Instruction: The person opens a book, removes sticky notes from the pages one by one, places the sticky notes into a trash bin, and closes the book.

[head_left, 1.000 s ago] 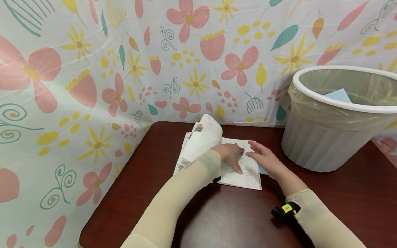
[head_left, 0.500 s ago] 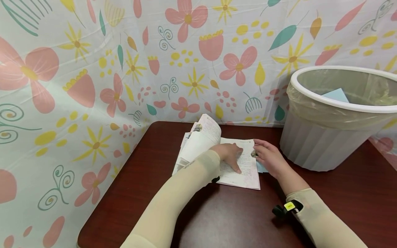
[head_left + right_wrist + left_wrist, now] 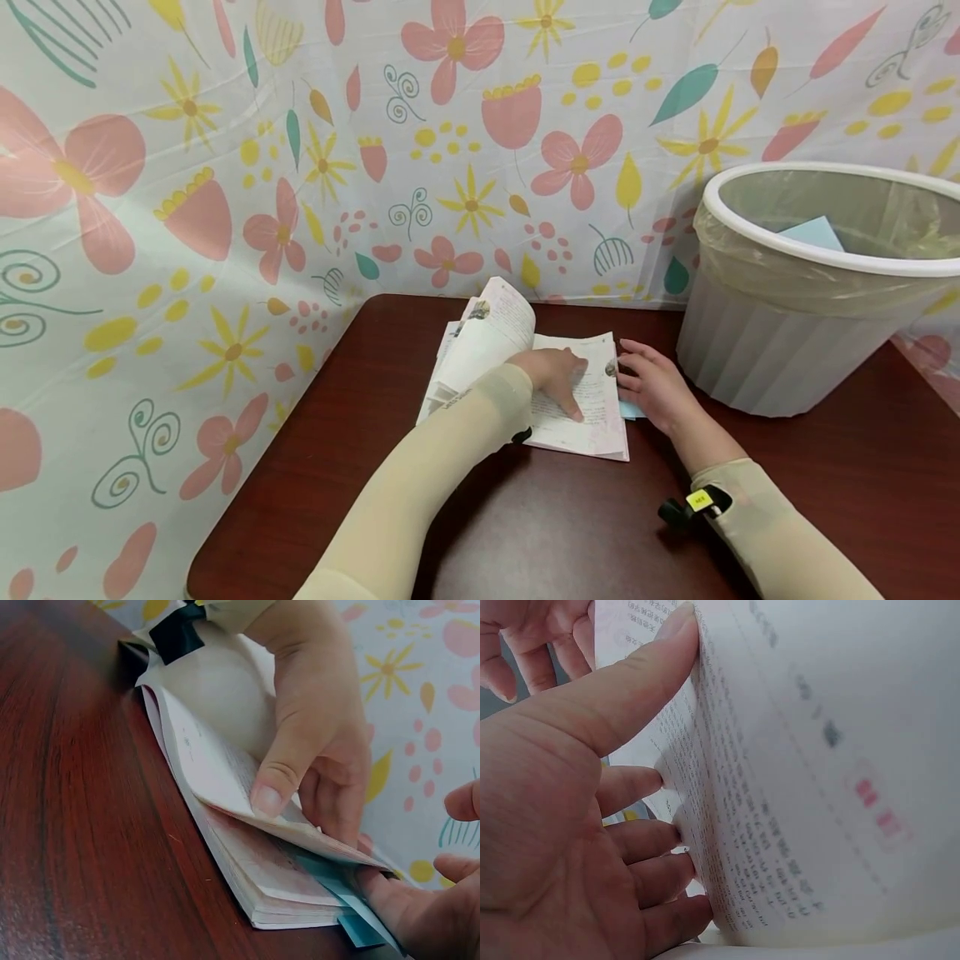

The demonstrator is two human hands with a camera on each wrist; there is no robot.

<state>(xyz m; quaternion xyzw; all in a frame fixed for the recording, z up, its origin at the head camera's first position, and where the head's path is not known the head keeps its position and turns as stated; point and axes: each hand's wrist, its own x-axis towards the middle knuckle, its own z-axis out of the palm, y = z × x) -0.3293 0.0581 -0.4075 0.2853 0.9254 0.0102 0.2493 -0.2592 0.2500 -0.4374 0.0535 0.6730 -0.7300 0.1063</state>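
An open book (image 3: 592, 429) lies on the table, its left-side pages (image 3: 487, 333) curling up. On the right-hand page rests my left hand (image 3: 553, 379), thumb and fingers spread apart; the left wrist view shows the thumb (image 3: 622, 690) and fingertips against print. At the book's right edge is my right hand (image 3: 656, 387), fingers extended. In the right wrist view a digit of the right hand (image 3: 431, 915) reaches beneath lifted pages (image 3: 225, 776), touching blue paper (image 3: 360, 930) that sticks out of the book. The ends of some right-hand digits are hidden under the pages.
A grey bin (image 3: 780, 350) with a white rim and clear liner stands right of the book, a light blue piece (image 3: 813, 233) inside it. The dark red table (image 3: 570, 525) meets a flower-patterned cloth (image 3: 337, 167) behind and left.
My right hand has gone from above the page's right part to just outside the book's right edge, and its fingers have spread slightly. My left hand stays in place.
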